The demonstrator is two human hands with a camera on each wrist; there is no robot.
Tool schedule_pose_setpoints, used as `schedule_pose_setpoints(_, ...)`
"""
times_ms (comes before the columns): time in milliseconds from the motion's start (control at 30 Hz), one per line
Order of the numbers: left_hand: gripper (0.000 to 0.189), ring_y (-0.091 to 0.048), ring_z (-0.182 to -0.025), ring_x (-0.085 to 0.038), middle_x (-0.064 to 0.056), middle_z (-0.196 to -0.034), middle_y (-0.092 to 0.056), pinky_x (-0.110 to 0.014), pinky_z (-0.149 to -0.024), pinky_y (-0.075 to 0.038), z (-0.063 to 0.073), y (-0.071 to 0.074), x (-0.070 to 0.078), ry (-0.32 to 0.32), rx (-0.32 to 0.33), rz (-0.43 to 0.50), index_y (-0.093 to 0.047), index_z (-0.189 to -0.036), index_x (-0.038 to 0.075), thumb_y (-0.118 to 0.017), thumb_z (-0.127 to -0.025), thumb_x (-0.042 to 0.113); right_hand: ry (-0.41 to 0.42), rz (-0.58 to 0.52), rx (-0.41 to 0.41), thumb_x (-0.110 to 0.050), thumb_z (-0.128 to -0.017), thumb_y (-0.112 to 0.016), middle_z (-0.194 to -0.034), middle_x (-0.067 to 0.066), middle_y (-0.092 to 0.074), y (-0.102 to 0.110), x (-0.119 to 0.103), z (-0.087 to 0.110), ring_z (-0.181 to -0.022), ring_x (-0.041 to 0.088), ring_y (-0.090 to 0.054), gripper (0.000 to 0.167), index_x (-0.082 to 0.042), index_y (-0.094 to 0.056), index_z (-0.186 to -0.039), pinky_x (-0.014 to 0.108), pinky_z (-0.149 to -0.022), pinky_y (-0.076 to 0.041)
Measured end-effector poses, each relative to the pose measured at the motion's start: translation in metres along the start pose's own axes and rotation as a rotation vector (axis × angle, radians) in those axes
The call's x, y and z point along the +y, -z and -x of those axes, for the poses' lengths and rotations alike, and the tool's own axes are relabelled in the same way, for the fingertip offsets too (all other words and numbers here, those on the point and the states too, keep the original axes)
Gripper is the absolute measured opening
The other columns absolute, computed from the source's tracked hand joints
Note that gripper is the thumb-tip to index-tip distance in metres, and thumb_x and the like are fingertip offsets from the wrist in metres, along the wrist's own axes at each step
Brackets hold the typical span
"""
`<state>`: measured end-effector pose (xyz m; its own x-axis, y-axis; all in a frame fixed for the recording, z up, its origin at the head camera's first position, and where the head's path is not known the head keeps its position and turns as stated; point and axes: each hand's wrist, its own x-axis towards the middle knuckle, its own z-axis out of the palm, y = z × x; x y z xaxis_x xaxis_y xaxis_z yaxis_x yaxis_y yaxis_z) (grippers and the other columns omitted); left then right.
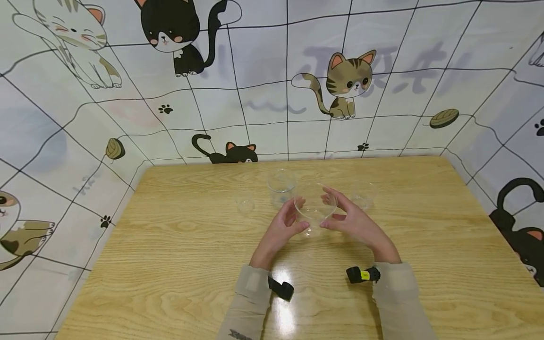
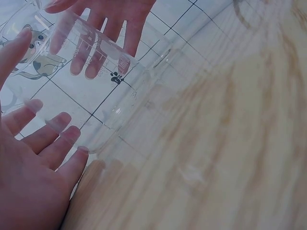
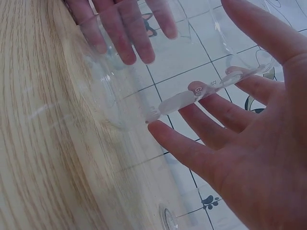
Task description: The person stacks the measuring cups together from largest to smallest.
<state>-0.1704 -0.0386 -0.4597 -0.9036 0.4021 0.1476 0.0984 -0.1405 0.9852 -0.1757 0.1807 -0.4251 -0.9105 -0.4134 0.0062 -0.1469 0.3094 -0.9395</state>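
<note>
A large clear glass beaker (image 1: 316,208) stands upright between my two hands near the back of the table. My left hand (image 1: 285,223) holds its left side, thumb toward the front and fingers around the wall. On the opposite side, my right hand (image 1: 353,220) grips the glass with spread fingertips and thumb. White measuring marks show on the beaker (image 2: 98,50) in the left wrist view, and a white printed patch shows on the beaker (image 3: 177,102) in the right wrist view. Whether its base touches the tabletop, I cannot tell.
Just behind my left hand stands a smaller clear beaker (image 1: 281,183). Farther left is a small, faint transparent vessel (image 1: 245,205). Another transparent vessel (image 1: 364,196) lies behind my right hand. The wooden table (image 1: 178,264) meets a cat-patterned cloth backdrop (image 1: 267,108) behind and at the sides.
</note>
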Motion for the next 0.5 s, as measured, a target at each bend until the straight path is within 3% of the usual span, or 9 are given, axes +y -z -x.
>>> schedule_pose_setpoints(267,0.071,-0.027,-0.129,-0.028,-0.014,-0.138,-0.035,-0.043,-0.104,-0.018,0.0017,-0.0027,0.0016,0.012,0.011,-0.015,-0.029,-0.138,0.007,-0.068,-0.080,0.020,0.011,0.022,0.000,-0.029,-0.075,-0.072,-0.138,0.005,-0.033,0.0002,0.0075,0.0006,-0.128,0.023,-0.026,0.081,-0.036,-0.022,-0.139,0.047,-0.096,-0.032)
schedule_pose_setpoints(500,0.072,-0.026,-0.128,-0.034,-0.018,-0.139,-0.032,-0.046,-0.103,-0.018,0.0028,-0.0003,0.0026,0.005,0.005,-0.005,-0.027,-0.138,0.005,-0.068,-0.080,0.016,0.020,0.013,-0.010,-0.027,-0.075,-0.072,-0.138,0.003,-0.034,-0.0004,0.0058,-0.0014,-0.128,0.022,-0.027,0.083,-0.029,-0.022,-0.141,0.046,-0.096,-0.033)
